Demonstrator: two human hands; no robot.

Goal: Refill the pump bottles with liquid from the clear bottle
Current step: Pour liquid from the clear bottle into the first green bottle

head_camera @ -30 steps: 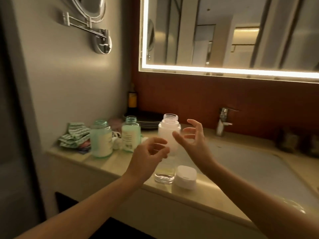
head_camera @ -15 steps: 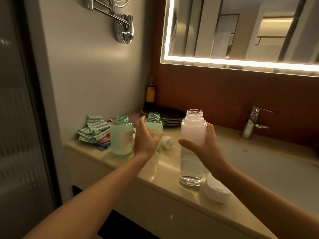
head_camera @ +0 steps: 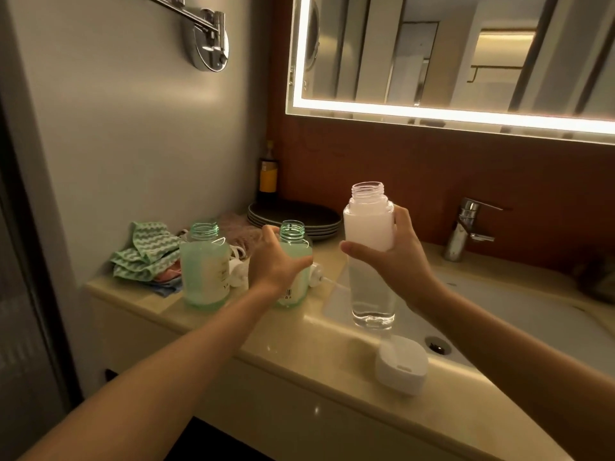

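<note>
My right hand point(head_camera: 396, 257) grips the tall clear bottle point(head_camera: 368, 227) around its middle and holds it upright, lifted just above the counter edge; its neck is open with no cap. My left hand point(head_camera: 274, 261) wraps around the right-hand green pump bottle point(head_camera: 296, 257), which stands on the counter with its pump removed. A second green bottle point(head_camera: 205, 267), also open at the top, stands to its left. White pump heads point(head_camera: 316, 271) lie behind the green bottles.
A white cap point(head_camera: 401, 364) lies on the counter's front edge point(head_camera: 299, 344). The sink basin point(head_camera: 515, 311) and faucet point(head_camera: 466, 227) are to the right. Folded cloths point(head_camera: 143, 254), stacked dark plates point(head_camera: 293, 217) and a dark bottle point(head_camera: 268, 174) sit at the back left.
My right hand closed around the clear bottle and raised it off the counter. My left hand reached forward and took hold of the right green bottle. The view shifted left.
</note>
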